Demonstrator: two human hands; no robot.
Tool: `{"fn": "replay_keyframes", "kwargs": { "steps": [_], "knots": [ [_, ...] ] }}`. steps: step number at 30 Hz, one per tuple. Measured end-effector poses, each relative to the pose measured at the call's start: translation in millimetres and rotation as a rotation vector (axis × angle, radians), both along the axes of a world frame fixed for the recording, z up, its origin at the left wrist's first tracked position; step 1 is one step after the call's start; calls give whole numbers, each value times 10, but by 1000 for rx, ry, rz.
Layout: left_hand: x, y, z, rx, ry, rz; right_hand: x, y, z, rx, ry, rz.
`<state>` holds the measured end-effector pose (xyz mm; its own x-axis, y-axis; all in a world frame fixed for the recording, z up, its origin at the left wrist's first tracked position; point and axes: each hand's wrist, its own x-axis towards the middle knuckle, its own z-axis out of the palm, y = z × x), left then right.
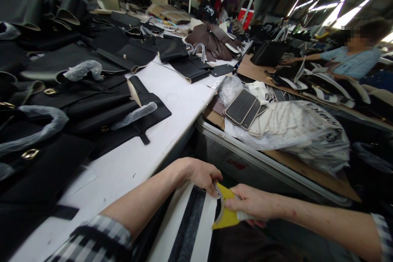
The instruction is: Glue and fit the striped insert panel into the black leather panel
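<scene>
A white panel with a black lengthwise strip (190,221) lies at the bottom centre, close to my body. At its far end my left hand (199,174) is closed, with bent fingers pinching the corner. My right hand (251,201) grips a flat yellow piece (226,215) with a concave curved edge, thumb on top. That curved edge faces the panel's right side, near my left fingertips; whether they touch I cannot tell. A bit of something white shows beneath my right palm. My left finger pads are partly hidden.
Black leather bag parts (107,110) with wrapped handles cover much of the white table (181,102) on the left. A grey bin (221,147) ahead holds plastic-wrapped pieces (294,123) and dark panels (242,108). At right, a person in a light blue top (353,61) reaches over a bench.
</scene>
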<state>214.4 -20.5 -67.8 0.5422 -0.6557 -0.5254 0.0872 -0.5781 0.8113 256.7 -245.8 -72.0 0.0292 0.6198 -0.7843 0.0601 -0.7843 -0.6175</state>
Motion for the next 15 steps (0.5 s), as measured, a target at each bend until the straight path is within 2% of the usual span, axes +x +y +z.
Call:
{"fn": "replay_keyframes", "kwargs": {
  "steps": [5,15],
  "knots": [
    [-16,33,-21,-21,-17,2,-124,24,-5,-48,43,-67],
    [-28,32,-88,-71,8,-26,-315,72,-70,-45,121,-152]
  ]
}}
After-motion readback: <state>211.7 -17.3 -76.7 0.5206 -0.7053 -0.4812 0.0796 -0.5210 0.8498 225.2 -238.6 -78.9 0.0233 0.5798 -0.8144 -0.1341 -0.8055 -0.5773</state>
